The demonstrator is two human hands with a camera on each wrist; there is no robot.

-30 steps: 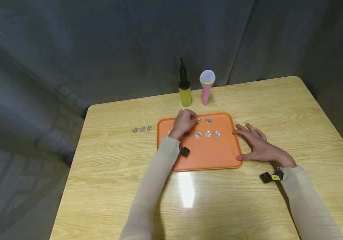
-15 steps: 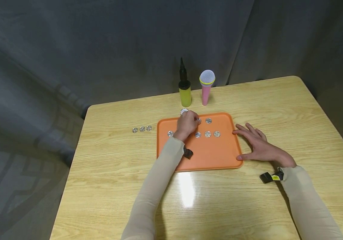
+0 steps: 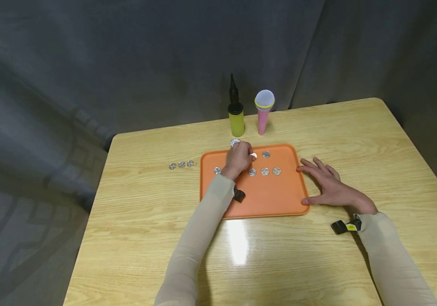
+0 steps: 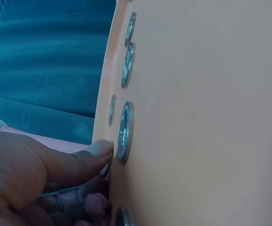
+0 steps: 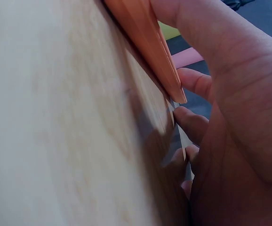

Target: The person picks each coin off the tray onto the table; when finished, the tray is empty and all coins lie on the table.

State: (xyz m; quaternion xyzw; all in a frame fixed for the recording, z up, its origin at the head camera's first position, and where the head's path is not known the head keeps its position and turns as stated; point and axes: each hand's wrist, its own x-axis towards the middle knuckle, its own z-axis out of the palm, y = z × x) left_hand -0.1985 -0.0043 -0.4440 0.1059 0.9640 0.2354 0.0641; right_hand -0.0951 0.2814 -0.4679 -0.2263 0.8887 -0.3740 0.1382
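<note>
In the head view my left hand (image 3: pixel 238 158) reaches over the back part of an orange tray (image 3: pixel 268 197). Its thumb and curled fingers pinch a silver coin (image 3: pixel 254 156) low at the tray surface; the left wrist view shows the thumb on that coin (image 4: pixel 106 167). Another coin (image 3: pixel 266 154) lies to its right. A front row of coins (image 3: pixel 265 171) runs across the tray, partly hidden by the hand. My right hand (image 3: pixel 329 187) is spread at the tray's right side, its thumb and a finger touching the rim (image 5: pixel 169 70).
Three coins (image 3: pixel 181 164) lie on the wooden table (image 3: pixel 138 221) left of the tray. A whitish disc (image 3: pixel 235 142) shows behind the left hand. A yellow-and-black hand pump (image 3: pixel 236 121) and a pink toy microphone (image 3: pixel 263 121) stand behind the tray. Dark curtains hang beyond.
My left hand has shifted slightly right and uncovered the whitish disc and the leftmost front-row coin. The pinched coin now catches the light. My right hand has stayed put.
</note>
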